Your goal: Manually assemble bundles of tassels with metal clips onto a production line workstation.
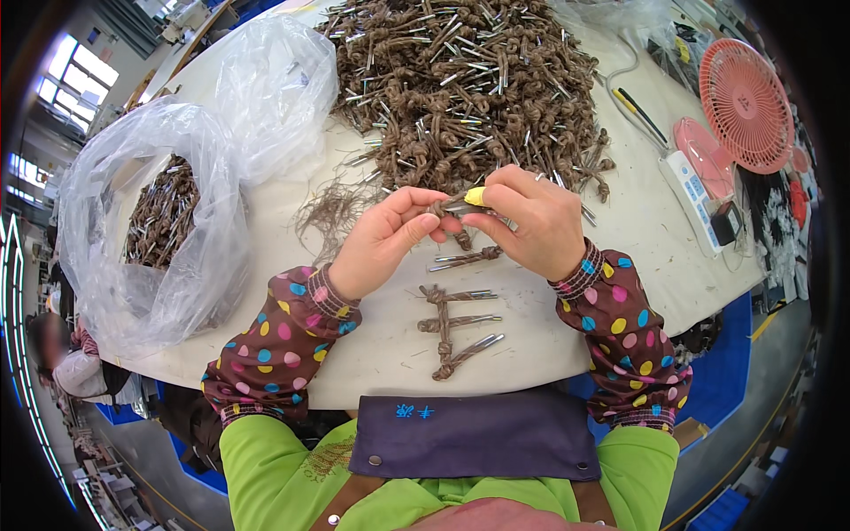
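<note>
In front of the big pile, my left hand point(382, 237) pinches a brown knotted cord point(437, 209) between thumb and fingers. My right hand point(537, 223) closes on the same cord from the other side, and a yellow covering point(475, 196) wraps one of its fingertips. The cord's ends are partly hidden by my fingers. Below my hands, several similar brown cords with silvery tips point(469, 319) lie on the cream tabletop point(372, 372), some joined in a column. Another cord point(467, 258) rests just under my right hand.
A large pile of brown knotted cords with metal tips point(469, 97) covers the far middle. At left, a clear plastic bag point(97, 257) holds more cords. Loose brown fibres point(332, 217) lie beside my left hand. A pink fan point(746, 106), power strip point(692, 199) and pen point(651, 124) sit right.
</note>
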`<move>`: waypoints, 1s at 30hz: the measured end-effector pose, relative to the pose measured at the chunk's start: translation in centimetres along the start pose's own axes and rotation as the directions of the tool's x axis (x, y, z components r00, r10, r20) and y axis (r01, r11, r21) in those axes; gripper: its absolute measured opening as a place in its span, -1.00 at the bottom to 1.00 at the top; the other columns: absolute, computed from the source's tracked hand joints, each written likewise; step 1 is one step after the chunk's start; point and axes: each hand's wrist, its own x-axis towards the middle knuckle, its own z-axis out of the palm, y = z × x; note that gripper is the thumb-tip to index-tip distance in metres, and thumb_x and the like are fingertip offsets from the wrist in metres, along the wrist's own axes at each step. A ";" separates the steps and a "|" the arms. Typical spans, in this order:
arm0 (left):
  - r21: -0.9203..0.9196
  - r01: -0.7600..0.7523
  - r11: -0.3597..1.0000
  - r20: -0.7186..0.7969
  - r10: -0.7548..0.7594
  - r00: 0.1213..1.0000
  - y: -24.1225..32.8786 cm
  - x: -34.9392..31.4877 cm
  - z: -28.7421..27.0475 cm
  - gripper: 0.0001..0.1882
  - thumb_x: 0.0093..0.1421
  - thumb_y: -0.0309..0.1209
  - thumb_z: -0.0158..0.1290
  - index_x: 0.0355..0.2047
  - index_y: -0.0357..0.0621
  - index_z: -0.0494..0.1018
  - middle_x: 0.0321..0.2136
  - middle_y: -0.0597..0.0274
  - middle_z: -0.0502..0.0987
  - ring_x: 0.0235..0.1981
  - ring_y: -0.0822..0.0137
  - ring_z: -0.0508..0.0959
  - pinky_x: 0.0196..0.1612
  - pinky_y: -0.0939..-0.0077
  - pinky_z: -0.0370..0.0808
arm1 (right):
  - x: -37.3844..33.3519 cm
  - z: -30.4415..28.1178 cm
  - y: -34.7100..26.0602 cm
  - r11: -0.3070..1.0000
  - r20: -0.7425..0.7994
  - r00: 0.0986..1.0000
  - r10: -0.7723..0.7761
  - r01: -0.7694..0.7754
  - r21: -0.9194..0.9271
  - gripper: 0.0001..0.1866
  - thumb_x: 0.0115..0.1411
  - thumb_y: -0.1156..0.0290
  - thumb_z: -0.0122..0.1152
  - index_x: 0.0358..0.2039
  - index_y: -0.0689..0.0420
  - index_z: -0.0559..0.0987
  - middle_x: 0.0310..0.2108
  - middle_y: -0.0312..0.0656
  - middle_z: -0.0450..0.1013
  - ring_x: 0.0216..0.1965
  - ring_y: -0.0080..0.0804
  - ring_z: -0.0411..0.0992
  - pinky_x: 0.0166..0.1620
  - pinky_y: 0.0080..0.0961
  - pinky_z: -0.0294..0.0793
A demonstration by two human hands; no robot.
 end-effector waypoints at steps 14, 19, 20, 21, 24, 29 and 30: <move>-0.004 -0.006 1.000 0.003 0.006 1.000 -0.2 0.1 0.0 -0.70 0.33 -0.44 -0.18 0.03 -0.29 0.25 -0.20 0.13 0.50 -0.20 0.43 0.46 -0.06 0.55 0.39 | 0.0 0.1 -0.4 0.992 -0.005 0.997 0.083 -0.082 0.094 -0.76 -0.06 0.33 0.36 -0.52 0.14 0.46 -0.49 -0.29 0.41 -0.61 -0.40 0.41 -0.57 -0.55 0.35; -0.017 0.019 1.000 0.014 -0.019 1.000 -0.1 -0.1 -0.1 -0.72 0.31 -0.45 -0.15 0.00 -0.28 0.26 -0.20 0.16 0.50 -0.20 0.46 0.44 -0.07 0.56 0.39 | -0.2 0.5 -0.3 0.951 0.052 0.980 0.190 -0.197 0.238 -0.82 0.00 0.32 0.31 -0.43 0.09 0.52 -0.49 -0.31 0.40 -0.53 -0.40 0.45 -0.49 -0.55 0.41; -0.018 0.018 1.000 0.015 -0.018 1.000 -0.1 0.0 -0.1 -0.72 0.31 -0.45 -0.15 0.00 -0.28 0.26 -0.20 0.16 0.50 -0.20 0.46 0.44 -0.07 0.56 0.39 | -0.3 0.6 -0.2 0.885 0.070 0.964 0.255 -0.262 0.386 -0.82 0.01 0.34 0.31 -0.42 0.12 0.51 -0.49 -0.27 0.40 -0.52 -0.43 0.46 -0.47 -0.58 0.42; -0.014 0.023 1.000 0.019 -0.022 1.000 0.1 0.0 -0.1 -0.73 0.31 -0.45 -0.15 0.00 -0.28 0.26 -0.19 0.16 0.50 -0.20 0.46 0.44 -0.07 0.56 0.39 | -0.4 0.6 -0.2 0.885 0.070 0.964 0.255 -0.262 0.384 -0.82 0.01 0.34 0.31 -0.42 0.12 0.51 -0.49 -0.27 0.40 -0.52 -0.43 0.46 -0.47 -0.58 0.42; -0.009 0.028 1.000 0.016 -0.028 0.999 0.2 0.0 -0.2 -0.73 0.31 -0.46 -0.15 -0.01 -0.28 0.26 -0.19 0.15 0.50 -0.20 0.45 0.45 -0.07 0.56 0.39 | -0.5 0.5 0.0 0.694 0.217 0.869 0.444 -0.487 0.531 -0.76 0.01 0.35 0.32 -0.34 0.17 0.50 -0.43 -0.22 0.42 -0.43 -0.51 0.48 -0.41 -0.61 0.45; -0.052 0.023 0.998 0.001 -0.023 1.000 -0.2 0.1 0.0 -0.73 0.29 -0.50 -0.13 -0.01 -0.28 0.26 -0.19 0.15 0.50 -0.19 0.44 0.45 -0.05 0.55 0.39 | -0.2 0.6 -0.9 0.760 0.099 0.890 0.446 -0.434 0.484 -0.57 -0.03 0.34 0.36 -0.17 0.18 0.43 -0.30 -0.19 0.43 -0.32 -0.45 0.50 -0.32 -0.57 0.48; -0.054 0.028 0.998 -0.011 -0.029 1.000 -0.2 0.2 0.1 -0.72 0.27 -0.52 -0.11 -0.01 -0.29 0.26 -0.19 0.15 0.50 -0.18 0.44 0.46 -0.05 0.55 0.39 | -0.1 0.7 -1.2 0.758 0.100 0.889 0.447 -0.435 0.485 -0.57 -0.03 0.34 0.36 -0.17 0.18 0.43 -0.30 -0.19 0.43 -0.32 -0.45 0.50 -0.32 -0.57 0.48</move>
